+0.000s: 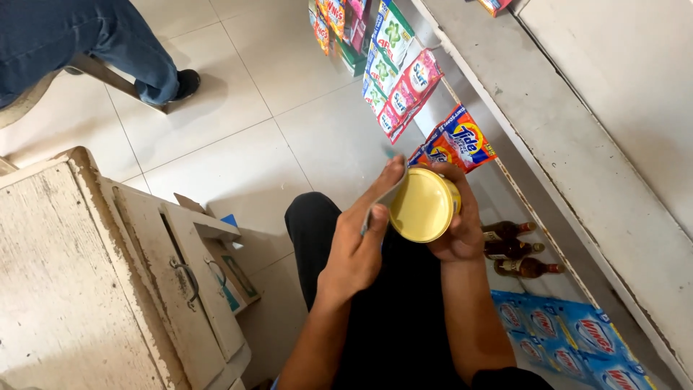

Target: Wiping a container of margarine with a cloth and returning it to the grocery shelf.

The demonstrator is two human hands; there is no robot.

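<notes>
Item held: round yellow tin with a pale cream lid (422, 206), lid face turned toward the camera, positioned above the person's black-trousered lap (390, 318).

Right hand (458, 224): fingers wrapped round the tin's far side and closed on it, thumb at the lower edge.

Left hand (357, 242): flat and extended, fingers straight, pressing a thin grey cloth or sheet (379, 202) against the tin's left rim; the material is partly hidden, so its kind cannot be told for certain. The hand is not clenched.

Surroundings, right: grey concrete shelf (563, 144) running diagonally, with hanging strips of coloured detergent sachets (401, 79) clipped along its edge and an orange-and-blue sachet (458, 144) just behind the tin. Below the shelf, three brown glass bottles (516, 249) lying on their sides, and blue packets (570, 339) nearer the camera.

Surroundings, left: worn white wooden cabinet (79, 289) with a metal handle (189, 278).

Floor: pale square tiles (245, 108). Upper left: another person's leg in blue jeans and dark shoe (130, 58), well apart from the tin.
</notes>
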